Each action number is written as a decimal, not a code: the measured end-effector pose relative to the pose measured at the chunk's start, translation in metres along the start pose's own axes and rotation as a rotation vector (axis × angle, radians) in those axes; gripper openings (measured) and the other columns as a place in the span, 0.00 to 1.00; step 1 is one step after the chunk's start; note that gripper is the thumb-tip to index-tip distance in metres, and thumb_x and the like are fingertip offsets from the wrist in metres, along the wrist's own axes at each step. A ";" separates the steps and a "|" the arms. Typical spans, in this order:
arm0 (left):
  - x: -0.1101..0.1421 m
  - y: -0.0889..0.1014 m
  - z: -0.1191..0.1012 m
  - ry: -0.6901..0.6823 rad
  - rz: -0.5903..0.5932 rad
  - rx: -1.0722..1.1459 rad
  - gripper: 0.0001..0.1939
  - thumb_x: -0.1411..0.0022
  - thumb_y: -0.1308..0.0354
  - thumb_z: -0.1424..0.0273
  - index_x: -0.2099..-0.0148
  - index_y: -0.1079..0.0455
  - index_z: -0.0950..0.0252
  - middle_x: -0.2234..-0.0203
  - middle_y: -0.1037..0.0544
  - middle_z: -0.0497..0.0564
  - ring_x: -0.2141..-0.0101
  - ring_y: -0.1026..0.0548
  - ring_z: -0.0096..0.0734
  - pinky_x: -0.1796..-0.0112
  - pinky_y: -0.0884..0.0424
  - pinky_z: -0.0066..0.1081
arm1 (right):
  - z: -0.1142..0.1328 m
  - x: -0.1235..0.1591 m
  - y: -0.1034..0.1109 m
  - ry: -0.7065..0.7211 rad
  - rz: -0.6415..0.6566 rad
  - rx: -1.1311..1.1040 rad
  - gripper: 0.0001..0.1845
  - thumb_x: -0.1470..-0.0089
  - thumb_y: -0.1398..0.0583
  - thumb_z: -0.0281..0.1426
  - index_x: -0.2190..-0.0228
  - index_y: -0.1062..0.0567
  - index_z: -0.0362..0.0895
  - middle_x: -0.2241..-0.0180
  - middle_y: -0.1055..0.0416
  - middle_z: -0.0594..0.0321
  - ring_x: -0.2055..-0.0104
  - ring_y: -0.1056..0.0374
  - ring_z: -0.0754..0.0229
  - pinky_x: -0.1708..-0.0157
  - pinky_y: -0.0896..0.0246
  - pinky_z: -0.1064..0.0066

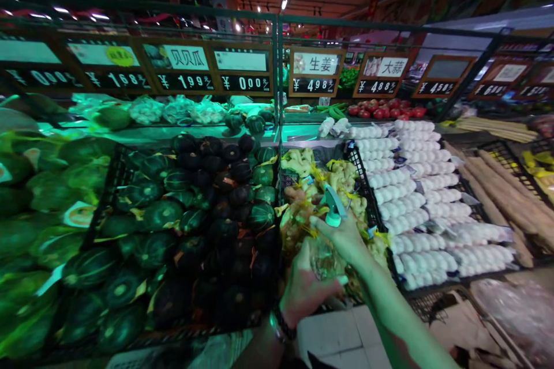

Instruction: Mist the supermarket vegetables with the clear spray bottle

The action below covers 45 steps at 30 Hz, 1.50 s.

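A clear spray bottle [324, 259] with a pale teal-and-white spray head [333, 207] is held in both hands above the ginger [344, 176]. My left hand [305, 282] is closed around the lower body of the bottle, and a dark band circles that wrist. At the bottle's neck, just under the spray head, my right hand [346, 239] is closed, its fingers partly hidden. Under and behind the bottle lies the ginger, some of it in yellow netting.
Dark green squashes [162, 216] fill a black crate on the left. Garlic in white nets [404, 213] is stacked to the right, beside long brown roots [511, 190]. Price signs [314, 72] hang from a rail, with tomatoes [385, 108] behind. White boxes [341, 337] are below the hands.
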<state>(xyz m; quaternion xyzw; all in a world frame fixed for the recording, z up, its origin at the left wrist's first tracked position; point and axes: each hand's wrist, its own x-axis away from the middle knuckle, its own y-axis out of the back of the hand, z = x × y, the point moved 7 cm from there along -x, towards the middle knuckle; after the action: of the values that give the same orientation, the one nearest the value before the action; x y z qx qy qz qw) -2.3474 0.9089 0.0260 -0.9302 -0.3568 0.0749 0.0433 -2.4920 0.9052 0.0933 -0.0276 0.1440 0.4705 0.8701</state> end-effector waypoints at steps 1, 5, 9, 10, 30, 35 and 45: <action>-0.003 0.004 0.000 0.007 -0.013 -0.009 0.33 0.46 0.20 0.63 0.43 0.32 0.61 0.49 0.16 0.52 0.51 0.18 0.43 0.47 0.21 0.42 | 0.002 -0.004 -0.003 -0.007 0.023 -0.016 0.26 0.46 0.25 0.39 0.47 0.19 0.53 0.50 0.17 0.63 0.59 0.25 0.51 0.56 0.29 0.58; -0.014 0.013 0.005 0.011 -0.031 -0.110 0.32 0.45 0.21 0.63 0.43 0.31 0.61 0.50 0.16 0.53 0.50 0.18 0.45 0.46 0.21 0.46 | 0.003 -0.014 -0.012 -0.094 0.080 -0.088 0.30 0.50 0.22 0.38 0.46 0.20 0.54 0.49 0.17 0.64 0.61 0.24 0.53 0.57 0.26 0.58; -0.021 0.010 0.010 -0.019 0.023 -0.070 0.30 0.42 0.23 0.65 0.41 0.31 0.61 0.49 0.16 0.54 0.49 0.18 0.44 0.45 0.20 0.46 | -0.001 -0.018 -0.009 -0.122 0.105 -0.110 0.30 0.53 0.20 0.37 0.49 0.20 0.53 0.53 0.18 0.63 0.61 0.23 0.51 0.60 0.26 0.58; -0.022 0.008 0.011 -0.019 0.038 -0.048 0.30 0.41 0.24 0.65 0.41 0.31 0.61 0.49 0.16 0.54 0.49 0.17 0.44 0.46 0.20 0.45 | -0.003 -0.019 -0.005 -0.109 0.081 -0.060 0.27 0.54 0.20 0.37 0.53 0.20 0.51 0.57 0.19 0.63 0.62 0.24 0.51 0.61 0.27 0.59; -0.063 -0.016 0.018 0.040 0.224 -0.089 0.42 0.52 0.15 0.61 0.41 0.31 0.62 0.48 0.14 0.59 0.51 0.16 0.50 0.49 0.20 0.48 | -0.020 -0.004 0.057 -0.143 -0.025 -0.241 0.29 0.35 0.29 0.53 0.41 0.19 0.50 0.45 0.18 0.58 0.51 0.19 0.49 0.48 0.23 0.56; -0.092 -0.017 -0.010 -0.111 0.255 -0.155 0.50 0.52 0.15 0.53 0.34 0.32 0.63 0.39 0.20 0.65 0.39 0.21 0.60 0.39 0.24 0.57 | 0.023 -0.011 0.070 -0.012 -0.109 -0.105 0.22 0.32 0.30 0.51 0.48 0.17 0.48 0.59 0.17 0.59 0.56 0.20 0.51 0.56 0.21 0.60; -0.125 -0.060 -0.086 -0.291 0.367 0.340 0.40 0.29 0.40 0.39 0.29 0.35 0.61 0.33 0.22 0.64 0.32 0.25 0.60 0.30 0.30 0.57 | 0.154 -0.037 0.134 0.398 -0.201 -0.077 0.27 0.39 0.25 0.52 0.46 0.17 0.51 0.43 0.18 0.55 0.69 0.23 0.61 0.69 0.22 0.66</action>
<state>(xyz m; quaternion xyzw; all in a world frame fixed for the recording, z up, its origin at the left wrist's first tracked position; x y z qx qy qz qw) -2.4640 0.8674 0.1318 -0.9380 -0.1671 0.2731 0.1327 -2.5871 0.9782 0.2628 -0.1674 0.2910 0.3721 0.8654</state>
